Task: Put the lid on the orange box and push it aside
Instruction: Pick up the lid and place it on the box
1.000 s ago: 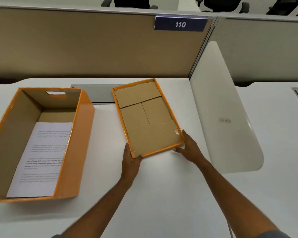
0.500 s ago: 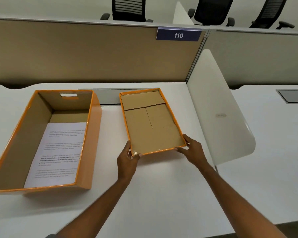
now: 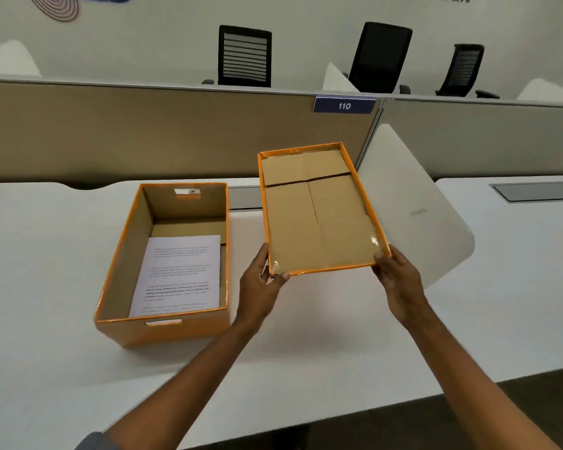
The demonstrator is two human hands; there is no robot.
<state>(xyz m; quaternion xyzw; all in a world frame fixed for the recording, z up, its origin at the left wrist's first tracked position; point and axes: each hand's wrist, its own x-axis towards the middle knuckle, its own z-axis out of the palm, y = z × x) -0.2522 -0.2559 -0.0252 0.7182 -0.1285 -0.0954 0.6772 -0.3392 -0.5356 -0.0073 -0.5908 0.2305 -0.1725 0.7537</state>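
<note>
The orange box (image 3: 163, 332) stands open on the white desk, left of centre, with a printed sheet (image 3: 179, 274) lying on its cardboard floor. The lid (image 3: 316, 216), orange-rimmed with its brown cardboard inside facing up, is held in the air to the right of the box, its far end tilted upward. My left hand (image 3: 260, 284) grips the lid's near left corner. My right hand (image 3: 398, 280) grips its near right corner.
A white curved divider panel (image 3: 416, 209) stands just right of the lid. A beige partition (image 3: 143, 131) with a "110" sign (image 3: 344, 105) runs along the desk's back. A grey cable hatch (image 3: 537, 191) sits on the neighbouring desk. Black chairs stand beyond.
Both hands have lifted the lid off the desk and tilted its far end up. The view has pulled back and tilted upward, so the box appears nearer the centre.
</note>
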